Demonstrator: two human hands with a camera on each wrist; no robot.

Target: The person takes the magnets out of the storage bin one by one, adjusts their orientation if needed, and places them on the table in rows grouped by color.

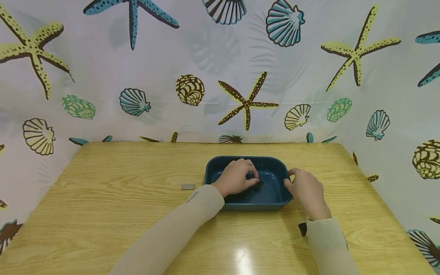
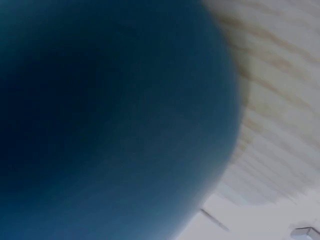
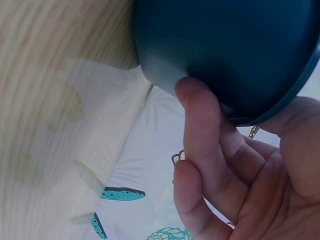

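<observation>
A dark blue rectangular tub (image 1: 254,207) with rounded corners stands on the table. My left hand (image 1: 237,176) reaches down into it, thumb and forefinger pinching a small dark piece (image 1: 260,183) over the tub's floor; its kind cannot be made out. My right hand (image 1: 307,191) grips the tub's right end, thumb at the rim and fingers against the outer wall. In the right wrist view, the fingers (image 3: 202,125) of that hand curl below the tub wall (image 3: 225,55). The left wrist view is mostly filled by the blurred tub wall (image 2: 150,125), which hides the left hand.
A small flat grey block (image 1: 187,186) lies on the wooden table (image 1: 120,198) just left of the tub. A small black item (image 1: 302,229) shows beside the right sleeve. Behind and to the sides hangs a white cloth (image 1: 158,68) printed with starfish and shells.
</observation>
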